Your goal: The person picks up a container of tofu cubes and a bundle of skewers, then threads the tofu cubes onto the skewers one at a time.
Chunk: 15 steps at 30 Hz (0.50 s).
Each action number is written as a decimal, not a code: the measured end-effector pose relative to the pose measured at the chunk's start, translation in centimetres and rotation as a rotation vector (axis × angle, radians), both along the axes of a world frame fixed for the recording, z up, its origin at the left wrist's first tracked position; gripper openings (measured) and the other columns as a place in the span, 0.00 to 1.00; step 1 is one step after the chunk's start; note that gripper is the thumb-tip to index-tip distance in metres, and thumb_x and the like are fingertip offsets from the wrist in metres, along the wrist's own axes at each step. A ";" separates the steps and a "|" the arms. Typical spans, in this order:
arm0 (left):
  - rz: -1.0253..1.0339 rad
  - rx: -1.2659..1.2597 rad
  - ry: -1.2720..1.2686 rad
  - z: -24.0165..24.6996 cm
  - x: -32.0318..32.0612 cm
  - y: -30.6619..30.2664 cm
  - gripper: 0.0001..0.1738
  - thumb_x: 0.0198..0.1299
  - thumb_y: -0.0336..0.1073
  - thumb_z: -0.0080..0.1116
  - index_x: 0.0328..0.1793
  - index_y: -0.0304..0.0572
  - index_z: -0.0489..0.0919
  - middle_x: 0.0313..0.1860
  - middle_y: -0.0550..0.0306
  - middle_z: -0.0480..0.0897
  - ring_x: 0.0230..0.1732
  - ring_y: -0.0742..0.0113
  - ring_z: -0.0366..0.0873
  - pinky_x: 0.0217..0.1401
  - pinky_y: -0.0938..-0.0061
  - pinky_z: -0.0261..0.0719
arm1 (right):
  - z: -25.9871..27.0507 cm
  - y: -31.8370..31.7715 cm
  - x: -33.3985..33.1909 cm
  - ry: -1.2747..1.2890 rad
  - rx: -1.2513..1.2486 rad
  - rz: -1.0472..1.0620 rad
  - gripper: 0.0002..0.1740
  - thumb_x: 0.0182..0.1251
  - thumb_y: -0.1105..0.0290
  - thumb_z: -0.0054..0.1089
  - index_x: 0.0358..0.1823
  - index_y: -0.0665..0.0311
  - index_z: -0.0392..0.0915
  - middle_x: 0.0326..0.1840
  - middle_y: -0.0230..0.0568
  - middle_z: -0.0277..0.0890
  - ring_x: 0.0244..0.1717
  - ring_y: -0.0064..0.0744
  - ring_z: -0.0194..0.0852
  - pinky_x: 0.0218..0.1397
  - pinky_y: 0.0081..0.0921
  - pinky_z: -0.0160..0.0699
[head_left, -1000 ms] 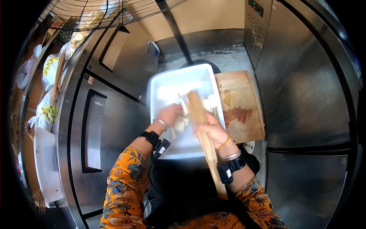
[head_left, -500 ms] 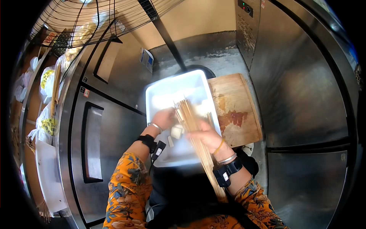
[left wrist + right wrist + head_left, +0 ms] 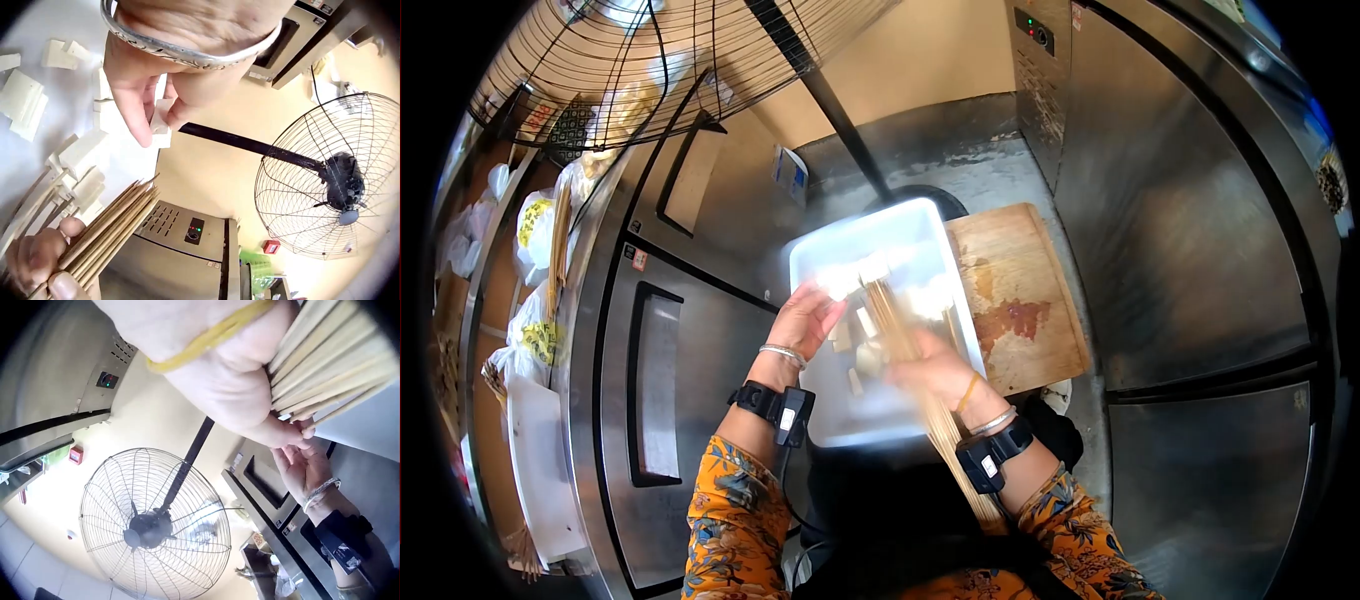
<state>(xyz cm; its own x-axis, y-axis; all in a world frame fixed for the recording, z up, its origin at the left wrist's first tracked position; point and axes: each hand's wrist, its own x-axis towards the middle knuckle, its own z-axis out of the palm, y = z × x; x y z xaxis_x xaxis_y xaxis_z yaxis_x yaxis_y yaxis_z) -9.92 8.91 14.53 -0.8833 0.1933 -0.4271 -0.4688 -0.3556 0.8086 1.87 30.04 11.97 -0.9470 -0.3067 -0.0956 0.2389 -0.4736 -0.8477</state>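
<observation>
Steel refrigerator doors (image 3: 650, 370) stand to either side of the hands, with a tan wall beyond them. What carries the white tray (image 3: 840, 410) under the fingers cannot be told. One wooden cutting board (image 3: 1025, 290) lies touching the tray, just outward of the right hand (image 3: 935, 370). That hand's fingers are curled round one bundle of bamboo skewers (image 3: 900, 335), too many to count, whose points end near the left hand (image 3: 805, 318). Only the left wrist view shows the left fingers (image 3: 134, 106) pinching one white cube (image 3: 159, 119), with about ten more cubes loose in the tray beside them. Both wrist views show the whole of the one wire-guarded fan (image 3: 331, 181), which the head view cuts off.
</observation>
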 end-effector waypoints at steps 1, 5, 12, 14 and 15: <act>-0.005 -0.001 0.005 0.1 0.1 0.3 0.19 0.61 0.25 0.52 0.59 0.41 0.71 0.54 0.49 0.77 0.52 0.57 0.78 0.55 0.70 0.82 | -0.2 -0.1 0.0 0.006 0.005 -0.009 0.18 0.49 0.77 0.62 0.44 0.68 0.74 0.29 0.33 0.74 0.27 0.22 0.72 0.30 0.20 0.72; -0.036 -0.027 0.018 0.6 0.3 1.2 0.17 0.64 0.28 0.52 0.59 0.38 0.71 0.50 0.54 0.80 0.49 0.65 0.80 0.54 0.75 0.82 | 0.3 0.1 0.0 -0.049 -0.024 -0.006 0.17 0.50 0.77 0.62 0.44 0.68 0.73 0.28 0.32 0.73 0.26 0.22 0.72 0.29 0.19 0.71; -0.077 -0.103 0.048 1.7 0.9 1.5 0.18 0.60 0.27 0.55 0.58 0.40 0.72 0.50 0.51 0.78 0.47 0.61 0.80 0.52 0.73 0.83 | 1.0 0.3 0.2 -0.080 -0.029 0.001 0.16 0.52 0.79 0.60 0.44 0.67 0.72 0.28 0.32 0.73 0.26 0.20 0.71 0.28 0.17 0.70; -0.093 -0.121 0.056 2.2 1.2 1.6 0.18 0.60 0.27 0.55 0.57 0.40 0.73 0.50 0.52 0.79 0.47 0.63 0.80 0.51 0.74 0.83 | 1.2 0.3 0.2 -0.077 -0.029 0.006 0.16 0.52 0.79 0.60 0.44 0.67 0.72 0.28 0.32 0.73 0.26 0.20 0.71 0.28 0.17 0.70; -0.104 -0.132 0.060 2.3 1.3 1.6 0.18 0.60 0.27 0.55 0.57 0.40 0.73 0.50 0.52 0.79 0.46 0.63 0.80 0.50 0.75 0.83 | 1.3 0.3 0.3 -0.076 -0.031 0.005 0.16 0.52 0.79 0.60 0.44 0.67 0.72 0.28 0.32 0.73 0.26 0.20 0.71 0.28 0.17 0.70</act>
